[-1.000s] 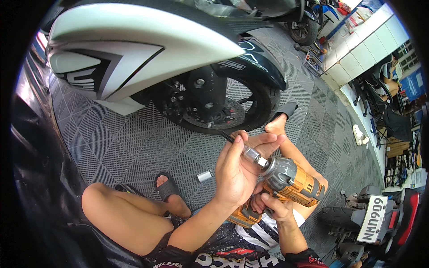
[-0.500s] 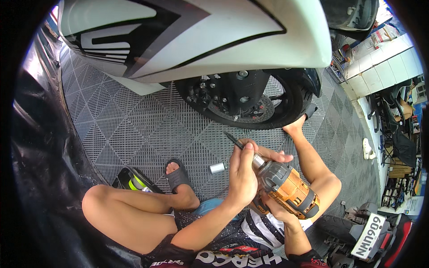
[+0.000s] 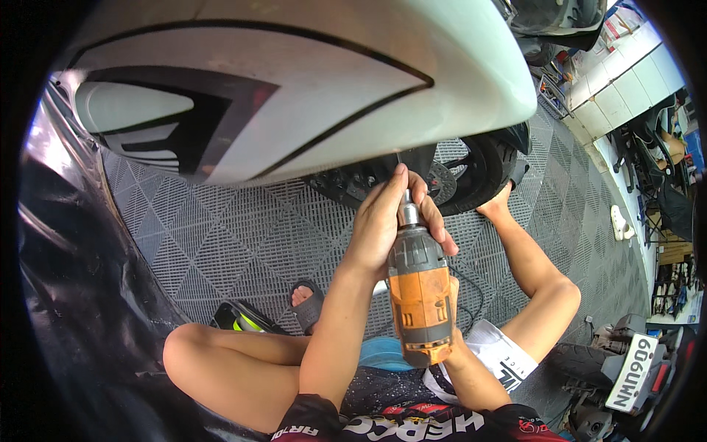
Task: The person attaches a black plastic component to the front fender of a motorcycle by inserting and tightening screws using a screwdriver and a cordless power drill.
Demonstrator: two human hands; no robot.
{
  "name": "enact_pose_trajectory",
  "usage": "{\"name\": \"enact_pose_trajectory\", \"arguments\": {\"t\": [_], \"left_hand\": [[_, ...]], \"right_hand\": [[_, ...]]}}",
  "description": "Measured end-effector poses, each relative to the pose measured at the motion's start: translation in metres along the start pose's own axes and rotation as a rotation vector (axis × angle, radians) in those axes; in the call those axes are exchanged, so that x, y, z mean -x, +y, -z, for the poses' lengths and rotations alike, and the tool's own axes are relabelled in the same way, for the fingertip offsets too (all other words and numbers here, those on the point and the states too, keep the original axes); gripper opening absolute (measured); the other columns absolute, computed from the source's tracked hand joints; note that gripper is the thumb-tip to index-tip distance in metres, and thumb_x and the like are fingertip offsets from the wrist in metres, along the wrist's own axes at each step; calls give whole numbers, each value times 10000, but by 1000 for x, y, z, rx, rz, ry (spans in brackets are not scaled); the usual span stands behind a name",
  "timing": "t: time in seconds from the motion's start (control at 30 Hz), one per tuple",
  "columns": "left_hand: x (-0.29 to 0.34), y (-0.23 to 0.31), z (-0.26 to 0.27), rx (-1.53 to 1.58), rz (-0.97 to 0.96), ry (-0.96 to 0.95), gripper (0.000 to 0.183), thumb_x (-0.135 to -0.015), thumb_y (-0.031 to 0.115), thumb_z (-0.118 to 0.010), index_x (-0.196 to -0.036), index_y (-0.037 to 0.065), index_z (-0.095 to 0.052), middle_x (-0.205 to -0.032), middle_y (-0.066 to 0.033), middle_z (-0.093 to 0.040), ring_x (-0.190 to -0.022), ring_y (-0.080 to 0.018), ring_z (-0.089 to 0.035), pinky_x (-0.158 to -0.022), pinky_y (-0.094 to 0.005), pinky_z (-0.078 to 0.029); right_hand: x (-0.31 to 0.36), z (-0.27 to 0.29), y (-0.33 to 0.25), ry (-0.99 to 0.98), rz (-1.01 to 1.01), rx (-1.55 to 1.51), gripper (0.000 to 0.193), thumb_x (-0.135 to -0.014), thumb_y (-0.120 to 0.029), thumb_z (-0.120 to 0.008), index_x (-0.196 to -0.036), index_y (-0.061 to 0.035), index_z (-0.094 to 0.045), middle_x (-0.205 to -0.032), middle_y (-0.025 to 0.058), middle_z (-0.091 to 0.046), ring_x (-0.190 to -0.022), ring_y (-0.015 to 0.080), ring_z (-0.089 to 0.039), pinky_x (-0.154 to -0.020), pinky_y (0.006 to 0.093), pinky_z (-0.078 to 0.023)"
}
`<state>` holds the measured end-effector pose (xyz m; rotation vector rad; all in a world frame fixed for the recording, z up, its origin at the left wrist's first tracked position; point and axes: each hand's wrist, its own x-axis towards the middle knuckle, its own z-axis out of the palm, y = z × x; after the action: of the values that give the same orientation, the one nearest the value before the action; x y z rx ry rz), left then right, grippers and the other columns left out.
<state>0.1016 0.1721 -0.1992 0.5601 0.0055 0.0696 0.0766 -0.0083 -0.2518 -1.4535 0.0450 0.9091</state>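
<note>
An orange and black power driver (image 3: 421, 298) points away from me, toward the lower edge of a white and black motorcycle fairing (image 3: 353, 81). My right hand (image 3: 458, 346) grips its handle from below; the driver body hides most of those fingers. My left hand (image 3: 379, 225) is closed around the front, thumb and fingers about the long dark bit just ahead of the silver chuck (image 3: 409, 212). The bit's tip shows by the fairing edge; whether it touches anything I cannot tell. Beyond it sits the wheel (image 3: 482, 173) with its brake disc (image 3: 443, 183).
Grey grid tiles (image 3: 221, 228) cover the floor. A black item with a yellow-green band (image 3: 249, 323) lies beside my sandalled foot (image 3: 303, 298). Black sheeting (image 3: 81, 280) hangs at left. Another motorcycle's plate (image 3: 632, 372) stands at lower right; a pale clog (image 3: 621, 223) lies farther off.
The driver has swung from angled left to pointing nearly straight ahead. Both hands moved forward with it, bringing the bit up to the fairing's lower edge. The view has shifted too.
</note>
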Motion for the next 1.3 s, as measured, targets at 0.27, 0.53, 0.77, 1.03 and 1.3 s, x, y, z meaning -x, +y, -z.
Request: {"name": "enact_pose_trajectory", "arguments": {"t": [0.27, 0.53, 0.77, 1.03, 1.3], "left_hand": [[-10, 1, 26, 120, 49, -156, 377, -1102, 390, -273, -885, 110, -404, -629, -181, -621, -533, -340, -670, -522, -415, -576], [-16, 5, 37, 171, 79, -236, 396, -1097, 434, -309, -880, 117, -403, -611, -159, -600, -528, -319, -668, -549, -422, -587], [-23, 6, 31, -35, 46, -17, 391, -1103, 426, -297, -886, 135, -443, -785, -197, -693, -786, -366, -738, -766, -461, -619], [0, 30, -11, -781, 88, 243, 756, -1056, 613, -267, -1433, -5, -485, -1196, -225, -691, -1024, -244, -693, -886, -349, -553], [112, 11, -95, -1490, -510, 406, 859, -775, 477, -714, -1374, -107, -518, -1391, -355, -517, -1307, -454, -528, -1081, -489, -433]], "right_hand": [[-8, -22, -3, 134, 646, 656, 494, -821, -88, -696, -1250, 78, -516, -743, 194, -656, -602, 346, -662, -561, 408, -513], [-14, -33, -7, 243, 788, 758, 664, -813, -51, -694, -1419, 73, -452, -901, 257, -690, -749, 385, -700, -670, 423, -542], [-9, -44, -9, 427, 1089, 782, 692, -801, -3, -684, -1446, 86, -451, -1253, 299, -631, -988, 367, -709, -772, 395, -571], [13, -42, -39, 415, 848, 741, 520, -810, -38, -656, -1307, 68, -544, -994, 230, -648, -837, 417, -672, -704, 442, -526], [34, -58, -56, 235, 690, 543, 286, -795, -47, -659, -1022, 20, -499, -912, 244, -619, -781, 499, -626, -633, 556, -474]]}}
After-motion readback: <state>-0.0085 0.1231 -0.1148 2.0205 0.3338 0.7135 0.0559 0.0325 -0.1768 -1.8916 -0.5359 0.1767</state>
